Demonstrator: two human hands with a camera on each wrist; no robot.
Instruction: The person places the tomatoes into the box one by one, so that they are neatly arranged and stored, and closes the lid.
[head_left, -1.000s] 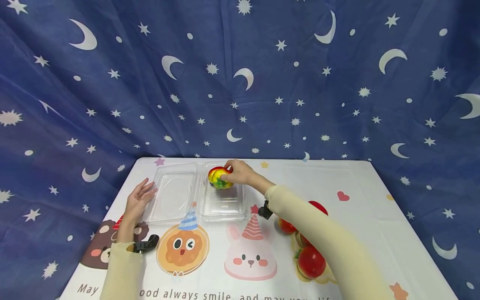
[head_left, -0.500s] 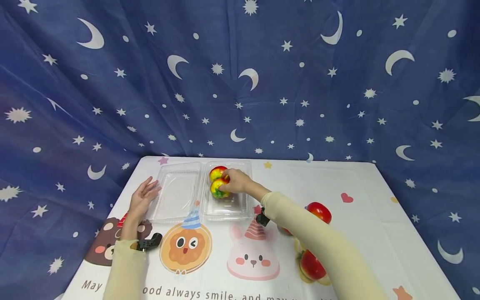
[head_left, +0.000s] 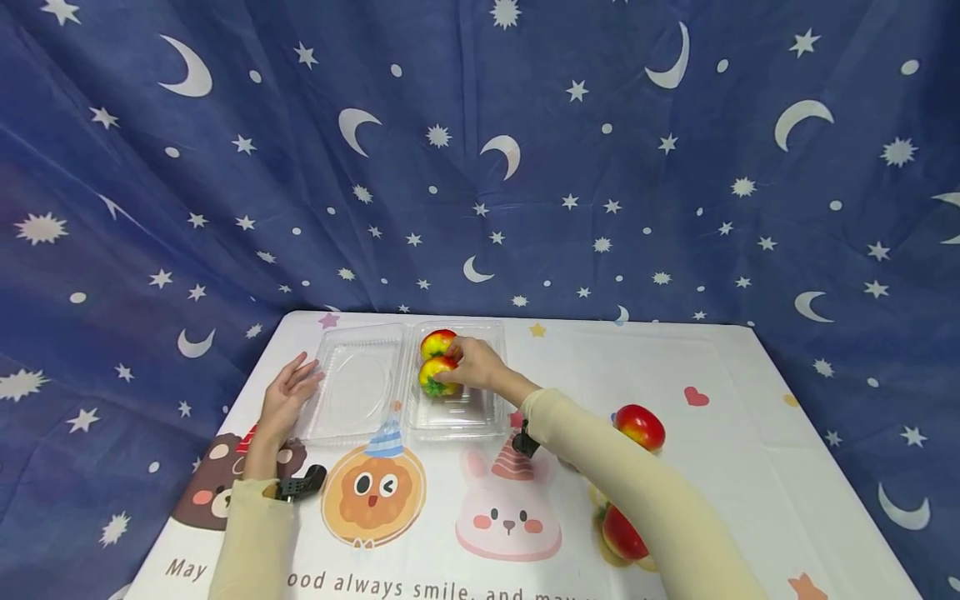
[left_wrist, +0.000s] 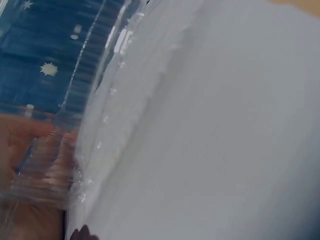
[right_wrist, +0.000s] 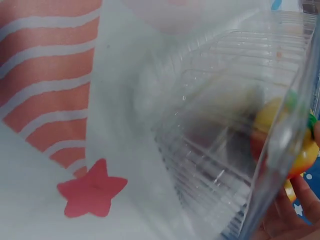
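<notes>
A clear plastic clamshell box [head_left: 457, 423] lies unfolded at the back of the table, its lid [head_left: 352, 383] to the left. Inside the box part, one red-and-yellow fruit [head_left: 437, 342] sits at the back. My right hand [head_left: 480, 364] pinches a second such fruit [head_left: 436, 379] with a green leafy top, just in front of the first; its fingertips are partly hidden between the two. In the right wrist view this fruit [right_wrist: 303, 159] shows through the box wall. Beside the lid's left edge, my left hand [head_left: 285, 393] has relaxed fingers, seen through clear plastic in the left wrist view.
More red fruits lie at the right: one [head_left: 640, 427] beyond my right sleeve [head_left: 637, 483] and another [head_left: 624, 533] partly covered by it. A printed white cloth [head_left: 720, 467] covers the table. A blue star-patterned curtain [head_left: 555, 167] hangs behind.
My right hand has brought its fruit down and nearer within the box, off its overlap with the back fruit. The right sleeve has shifted, uncovering a red fruit. The left hand keeps its place.
</notes>
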